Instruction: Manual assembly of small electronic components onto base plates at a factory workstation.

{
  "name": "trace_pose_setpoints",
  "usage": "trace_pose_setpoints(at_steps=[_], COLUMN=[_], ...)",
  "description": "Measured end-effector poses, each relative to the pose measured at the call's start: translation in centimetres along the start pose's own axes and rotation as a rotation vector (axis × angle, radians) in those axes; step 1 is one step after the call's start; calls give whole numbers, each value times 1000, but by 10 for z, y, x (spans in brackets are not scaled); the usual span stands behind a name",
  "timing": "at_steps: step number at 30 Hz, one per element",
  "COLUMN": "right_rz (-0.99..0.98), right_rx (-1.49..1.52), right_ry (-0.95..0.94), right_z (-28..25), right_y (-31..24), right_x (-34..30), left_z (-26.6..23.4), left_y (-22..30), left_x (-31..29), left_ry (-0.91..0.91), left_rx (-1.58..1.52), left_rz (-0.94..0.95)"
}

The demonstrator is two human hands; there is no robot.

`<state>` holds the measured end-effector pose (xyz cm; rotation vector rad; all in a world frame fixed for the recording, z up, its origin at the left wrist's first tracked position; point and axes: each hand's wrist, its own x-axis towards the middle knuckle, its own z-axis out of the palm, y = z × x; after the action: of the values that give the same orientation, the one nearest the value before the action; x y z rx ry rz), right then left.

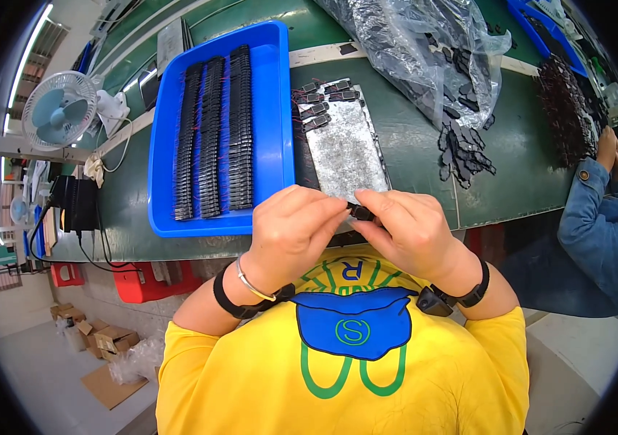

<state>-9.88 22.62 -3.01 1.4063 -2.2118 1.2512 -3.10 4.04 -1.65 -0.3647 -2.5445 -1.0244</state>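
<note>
Close to the table's near edge, my left hand [291,230] and my right hand [412,230] meet over a small black part [361,212]. Both pinch it between thumb and fingertips, which cover much of it; its exact kind cannot be made out. Just beyond lies a flat board [345,156] with a worn silvery-white top. Several small black modules with thin red wires [316,109] rest at its far left corner. To the left a blue tray [271,80] holds three long rows of similar black parts [209,138] packed side by side.
A clear plastic bag [403,51] of black pieces lies at the back, flat black pieces [462,154] spilling beside it. A co-worker's denim sleeve [588,196] is at right, near heaped wired parts [564,109]. Leftward are a fan [59,110] and a black box with cables [75,203].
</note>
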Motion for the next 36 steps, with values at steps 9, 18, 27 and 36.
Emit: trace_pose_setpoints(at_steps=[9,18,27,36], right_rz=[-44,-109,-171,-224], right_rx=[10,71,53,-25], right_ry=[39,40,43,61], right_z=[5,2,0,3], right_y=[2,4,3,2], right_x=[0,-3,-2,-1], left_z=[4,-2,0,-8], left_y=[1,-7,-8,9], left_x=[-2,-4,-18,-6], left_ry=[11,-16,44,-58], left_rx=[-150,-177,-648,-345], left_rz=[29,188,-331,-287])
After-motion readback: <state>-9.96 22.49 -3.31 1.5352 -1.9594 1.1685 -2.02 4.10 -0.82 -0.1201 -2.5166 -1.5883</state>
